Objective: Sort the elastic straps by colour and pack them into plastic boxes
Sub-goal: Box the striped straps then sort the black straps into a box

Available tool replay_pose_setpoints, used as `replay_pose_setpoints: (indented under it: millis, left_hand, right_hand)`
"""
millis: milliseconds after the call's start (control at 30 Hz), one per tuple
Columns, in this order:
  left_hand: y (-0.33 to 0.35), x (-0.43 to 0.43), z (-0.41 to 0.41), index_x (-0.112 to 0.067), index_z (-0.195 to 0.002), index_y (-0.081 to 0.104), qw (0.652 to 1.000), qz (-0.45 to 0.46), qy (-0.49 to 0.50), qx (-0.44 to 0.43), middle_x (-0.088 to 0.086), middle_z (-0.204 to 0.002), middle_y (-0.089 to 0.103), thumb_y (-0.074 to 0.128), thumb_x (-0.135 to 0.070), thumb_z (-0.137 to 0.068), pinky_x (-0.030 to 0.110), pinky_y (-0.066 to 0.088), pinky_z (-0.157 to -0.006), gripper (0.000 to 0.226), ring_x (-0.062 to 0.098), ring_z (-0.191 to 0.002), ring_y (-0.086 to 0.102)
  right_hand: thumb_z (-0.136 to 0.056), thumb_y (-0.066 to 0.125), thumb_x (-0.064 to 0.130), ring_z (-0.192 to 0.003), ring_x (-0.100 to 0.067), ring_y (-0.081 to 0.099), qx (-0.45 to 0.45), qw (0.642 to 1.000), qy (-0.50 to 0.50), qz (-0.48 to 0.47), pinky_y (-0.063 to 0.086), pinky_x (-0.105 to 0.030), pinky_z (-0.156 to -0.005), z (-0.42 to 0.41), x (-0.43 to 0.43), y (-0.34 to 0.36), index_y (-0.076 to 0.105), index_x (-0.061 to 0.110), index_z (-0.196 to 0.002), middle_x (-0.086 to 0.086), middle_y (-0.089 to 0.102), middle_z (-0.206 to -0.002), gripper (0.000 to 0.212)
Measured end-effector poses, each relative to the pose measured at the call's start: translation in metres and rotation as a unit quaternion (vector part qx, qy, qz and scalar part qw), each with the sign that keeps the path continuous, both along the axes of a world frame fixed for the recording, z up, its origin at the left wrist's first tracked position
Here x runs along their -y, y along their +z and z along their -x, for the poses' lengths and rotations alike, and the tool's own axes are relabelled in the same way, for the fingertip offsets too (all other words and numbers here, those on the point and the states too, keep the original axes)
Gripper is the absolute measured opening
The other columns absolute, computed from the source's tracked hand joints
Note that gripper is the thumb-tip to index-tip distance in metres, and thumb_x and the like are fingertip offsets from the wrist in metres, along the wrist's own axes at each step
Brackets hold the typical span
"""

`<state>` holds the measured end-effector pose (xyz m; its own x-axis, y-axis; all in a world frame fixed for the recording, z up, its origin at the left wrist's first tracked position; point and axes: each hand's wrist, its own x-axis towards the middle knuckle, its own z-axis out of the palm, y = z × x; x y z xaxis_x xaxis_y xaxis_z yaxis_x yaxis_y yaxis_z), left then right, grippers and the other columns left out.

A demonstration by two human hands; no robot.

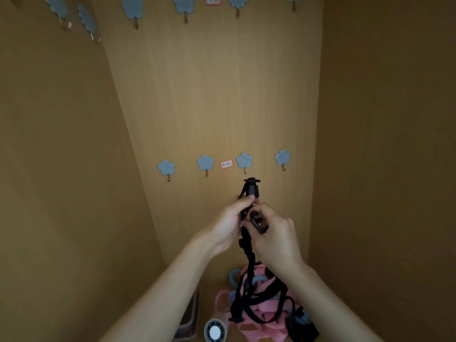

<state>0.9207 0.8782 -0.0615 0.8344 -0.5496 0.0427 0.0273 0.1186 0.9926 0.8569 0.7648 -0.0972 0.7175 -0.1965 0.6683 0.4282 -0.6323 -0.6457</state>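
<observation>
A black elastic strap [247, 245] hangs from both my hands in front of a wooden back panel, its plastic buckle end [252, 187] sticking up above my fingers. My left hand [228, 224] pinches the strap just under that end. My right hand [274, 236] grips a black ring-shaped handle of the same strap. The strap trails down into a tangled heap of pink straps [259, 314], black straps and blue-handled straps [234, 276] at the bottom. A clear plastic box [191, 319] stands to the left of the heap, partly behind my left forearm.
Blue flower-shaped wall hooks [205, 164] run in a row across the panel, with a small red-framed label [226, 164] between two of them. More hooks [132, 8] line the top. A round white and grey device [215, 330] sits at the bottom edge. Wooden side walls close in left and right.
</observation>
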Motion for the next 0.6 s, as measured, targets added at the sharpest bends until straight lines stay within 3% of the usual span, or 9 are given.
replay_pose_setpoints:
  millis: [67,167,267,333,433,500,600]
  left_hand:
    - [0.0,0.0,-0.002,-0.013,-0.103,0.061,1.0,0.007,0.01,0.001,0.001,-0.087,0.067,0.054,-0.029,-0.1,0.035,0.046,-0.084,0.018,0.019,-0.088,0.061]
    - [0.004,-0.004,-0.004,-0.009,-0.1,0.055,0.998,0.053,0.021,-0.007,0.002,-0.082,0.066,0.046,-0.025,-0.105,0.032,0.051,-0.079,0.019,0.018,-0.081,0.064]
    - [0.014,-0.009,-0.009,-0.01,-0.096,0.049,0.994,0.098,0.031,-0.029,0.01,-0.085,0.067,0.039,-0.022,-0.108,0.042,0.054,-0.086,0.02,0.024,-0.083,0.066]
    - [0.021,-0.011,-0.01,-0.01,-0.094,0.047,0.992,0.114,0.028,-0.043,0.012,-0.086,0.068,0.037,-0.022,-0.108,0.042,0.053,-0.087,0.022,0.025,-0.083,0.065]
    - [0.032,-0.013,-0.008,-0.013,-0.087,0.046,0.986,0.151,0.011,-0.073,0.012,-0.086,0.066,0.033,-0.025,-0.108,0.042,0.052,-0.085,0.027,0.026,-0.084,0.064]
    - [0.04,-0.011,-0.007,-0.013,-0.084,0.046,0.98,0.18,0.002,-0.087,0.012,-0.085,0.064,0.032,-0.027,-0.108,0.042,0.052,-0.086,0.031,0.027,-0.085,0.063]
    - [0.047,-0.003,-0.004,-0.013,-0.081,0.046,0.973,0.208,0.012,-0.095,0.012,-0.083,0.063,0.032,-0.028,-0.108,0.042,0.051,-0.089,0.033,0.027,-0.084,0.063]
  right_hand:
    - [-0.09,0.073,0.015,-0.078,-0.001,0.069,-0.006,0.999,0.009,0.034,0.058,-0.026,-0.063,0.0,0.002,0.0,0.064,0.03,-0.111,0.015,0.074,-0.091,0.027]
    - [-0.091,0.073,0.017,-0.076,0.008,0.063,0.02,0.999,0.04,0.012,0.046,-0.009,-0.064,0.002,0.007,0.003,0.066,0.021,-0.1,0.018,0.069,-0.096,0.012]
    - [-0.092,0.069,0.01,-0.078,-0.005,0.06,0.038,0.993,0.03,-0.104,0.047,-0.021,-0.071,0.0,0.018,0.006,0.065,0.013,-0.088,0.009,0.063,-0.091,0.006]
    - [-0.094,0.067,0.012,-0.064,-0.007,0.052,-0.02,0.975,0.032,-0.217,0.04,-0.025,-0.064,-0.003,0.027,0.01,0.065,0.01,-0.087,0.01,0.058,-0.073,0.008]
    - [-0.095,0.067,0.025,-0.045,-0.007,0.036,-0.16,0.925,0.115,-0.324,0.029,-0.022,-0.048,-0.001,0.039,0.01,0.07,0.006,-0.104,0.012,0.044,-0.051,0.021]
    - [-0.092,0.069,0.033,-0.042,-0.002,0.04,-0.22,0.906,0.177,-0.316,0.03,-0.015,-0.041,0.002,0.034,0.008,0.069,0.012,-0.113,0.015,0.048,-0.05,0.03]
    - [-0.088,0.075,0.026,-0.053,0.005,0.058,-0.244,0.911,0.205,-0.263,0.04,-0.007,-0.05,-0.001,0.015,0.005,0.07,0.012,-0.113,0.019,0.065,-0.07,0.029]
